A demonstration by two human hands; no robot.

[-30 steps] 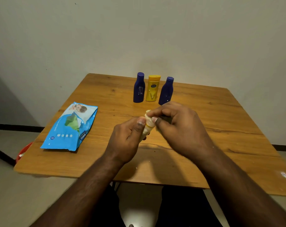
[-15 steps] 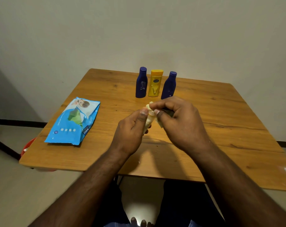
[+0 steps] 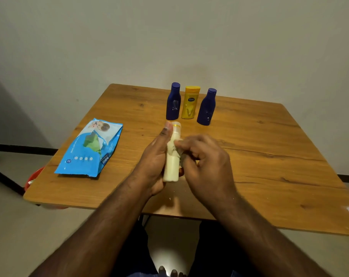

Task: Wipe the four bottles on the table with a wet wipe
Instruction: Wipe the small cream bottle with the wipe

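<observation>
Up close in the head view, the left hand (image 3: 156, 158) grips a small cream bottle (image 3: 172, 156) along its side, thumb lying up toward the yellow-ringed cap, and holds it upright just above the near part of the wooden table (image 3: 269, 156). The right hand (image 3: 205, 156) has its fingers curled around a crumpled wet wipe (image 3: 182, 153), pressing it against the bottle's middle. Further back, two blue bottles (image 3: 173, 101) (image 3: 206, 107) flank a yellow bottle (image 3: 190, 102), all three upright in a tight row near the far edge, just beside each other. Such small plastic bottles are probably light and fairly stiff, and a damp surface may turn slippery, so a hold around the body below the cap looks safest, with the wipe sliding over the free side. A blue pack of wipes (image 3: 89, 150) lies flat to the left, well apart from the bottles, and something red (image 3: 33, 176) shows below the table's left corner. Open tabletop lies to the right and between the hands and the row; reaching back calls for care, since a nudge to one bottle could topple its neighbours toward the far edge.
</observation>
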